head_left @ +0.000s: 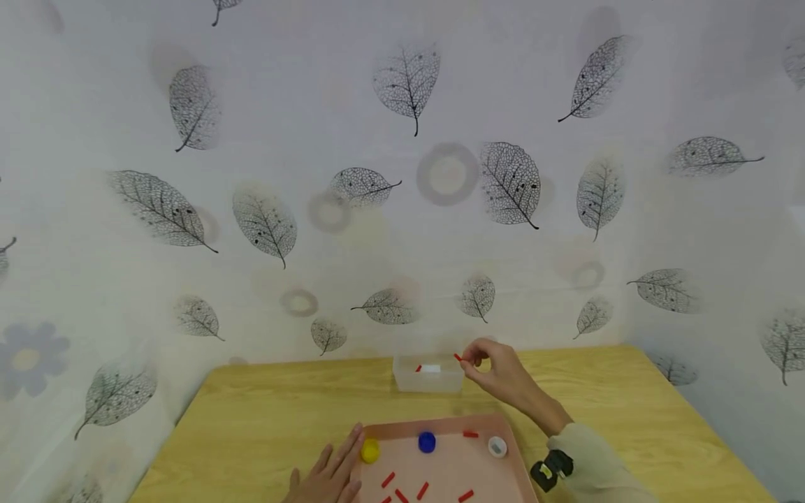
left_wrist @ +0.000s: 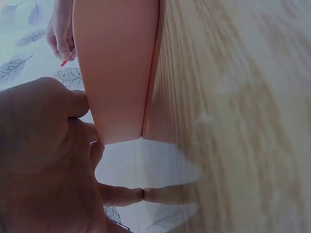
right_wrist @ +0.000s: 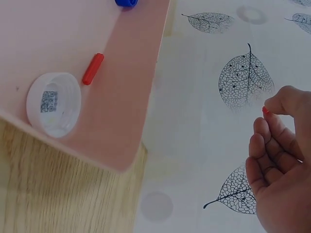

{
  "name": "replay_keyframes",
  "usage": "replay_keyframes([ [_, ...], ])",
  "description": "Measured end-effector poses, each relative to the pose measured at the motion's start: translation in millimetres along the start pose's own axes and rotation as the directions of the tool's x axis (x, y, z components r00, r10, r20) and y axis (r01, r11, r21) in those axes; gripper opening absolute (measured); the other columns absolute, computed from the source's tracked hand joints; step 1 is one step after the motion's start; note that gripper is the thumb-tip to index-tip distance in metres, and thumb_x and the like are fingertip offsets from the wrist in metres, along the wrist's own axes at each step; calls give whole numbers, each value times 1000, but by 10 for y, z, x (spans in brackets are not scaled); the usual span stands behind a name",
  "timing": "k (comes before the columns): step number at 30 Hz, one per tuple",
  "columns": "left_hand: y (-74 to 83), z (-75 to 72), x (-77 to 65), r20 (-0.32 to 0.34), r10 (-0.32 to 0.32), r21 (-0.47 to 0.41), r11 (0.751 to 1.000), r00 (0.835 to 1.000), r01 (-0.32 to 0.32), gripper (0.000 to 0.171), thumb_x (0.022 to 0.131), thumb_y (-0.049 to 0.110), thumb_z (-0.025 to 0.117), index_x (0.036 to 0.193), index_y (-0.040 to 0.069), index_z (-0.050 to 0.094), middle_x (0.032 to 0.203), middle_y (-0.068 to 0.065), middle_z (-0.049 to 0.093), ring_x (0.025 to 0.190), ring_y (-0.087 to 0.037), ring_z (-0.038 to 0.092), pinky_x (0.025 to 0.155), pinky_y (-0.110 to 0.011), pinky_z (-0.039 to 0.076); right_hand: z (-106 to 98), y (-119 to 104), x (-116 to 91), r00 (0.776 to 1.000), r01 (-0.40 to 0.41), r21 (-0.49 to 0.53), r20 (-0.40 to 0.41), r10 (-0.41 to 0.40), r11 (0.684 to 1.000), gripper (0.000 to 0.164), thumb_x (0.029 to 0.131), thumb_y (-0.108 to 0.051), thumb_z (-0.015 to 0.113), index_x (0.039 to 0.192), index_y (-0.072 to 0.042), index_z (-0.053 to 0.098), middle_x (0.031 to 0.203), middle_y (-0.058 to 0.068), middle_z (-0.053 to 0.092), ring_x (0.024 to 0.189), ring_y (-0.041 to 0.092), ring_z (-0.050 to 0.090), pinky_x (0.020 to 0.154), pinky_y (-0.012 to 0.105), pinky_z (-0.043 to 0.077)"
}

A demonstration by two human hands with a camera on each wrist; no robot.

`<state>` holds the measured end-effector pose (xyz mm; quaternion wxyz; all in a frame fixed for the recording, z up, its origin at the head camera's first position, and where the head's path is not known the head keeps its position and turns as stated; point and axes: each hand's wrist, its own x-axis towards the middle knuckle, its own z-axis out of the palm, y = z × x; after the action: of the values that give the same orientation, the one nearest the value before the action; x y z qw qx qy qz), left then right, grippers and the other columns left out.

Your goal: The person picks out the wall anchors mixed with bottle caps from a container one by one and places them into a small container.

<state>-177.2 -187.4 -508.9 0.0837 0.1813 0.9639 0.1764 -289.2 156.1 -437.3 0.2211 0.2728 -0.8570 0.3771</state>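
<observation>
Between thumb and index finger, my right hand (head_left: 502, 376) pinches a small red stick (head_left: 458, 357) at the right rim of a translucent plastic box (head_left: 430, 383). In the right wrist view only the tip of that stick (right_wrist: 265, 110) shows. Another red piece (head_left: 418, 368) and a white patch are visible at the box. My left hand (head_left: 327, 476) rests at the left edge of a pink tray (head_left: 440, 423), its fingers extended. From the left wrist view, the hand (left_wrist: 48, 160) touches the tray's outer wall (left_wrist: 114, 73).
Several red sticks (head_left: 466, 496) lie scattered in the tray. A yellow cap (head_left: 370, 450), a blue cap (head_left: 427, 442) and a white cap (head_left: 497, 447) sit along its far side. The wooden table (head_left: 264, 412) meets a leaf-patterned backdrop (head_left: 352, 251).
</observation>
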Motion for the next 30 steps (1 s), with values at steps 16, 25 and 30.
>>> replay_keyframes([
  [16, 33, 70, -2, 4, -59, 10, 998, 998, 59, 62, 95, 66, 19, 151, 42, 11, 156, 23, 8, 131, -41, 36, 77, -86, 15, 236, 114, 141, 995, -68, 60, 72, 64, 996, 5, 85, -8, 70, 85, -10, 65, 74, -5, 60, 67, 9, 57, 62, 27, 51],
  [25, 52, 32, 10, 20, -57, -7, 998, 998, 57, 62, 95, 66, 19, 151, 41, 11, 157, 20, 8, 133, -42, 34, 79, -86, 14, 408, 230, 223, 989, -124, 81, 95, 116, 989, 4, 85, -6, 69, 82, -5, 65, 73, -2, 61, 66, 9, 56, 59, 22, 48],
  [30, 53, 26, 14, -15, -36, 28, 999, 999, 37, 61, 96, 64, 20, 152, 39, 13, 156, 22, 7, 132, -39, 37, 77, -85, 19, 501, 250, 283, 990, -116, 72, 93, 109, 991, 6, 84, -4, 68, 81, -9, 64, 72, -3, 60, 65, 9, 55, 59, 23, 48],
])
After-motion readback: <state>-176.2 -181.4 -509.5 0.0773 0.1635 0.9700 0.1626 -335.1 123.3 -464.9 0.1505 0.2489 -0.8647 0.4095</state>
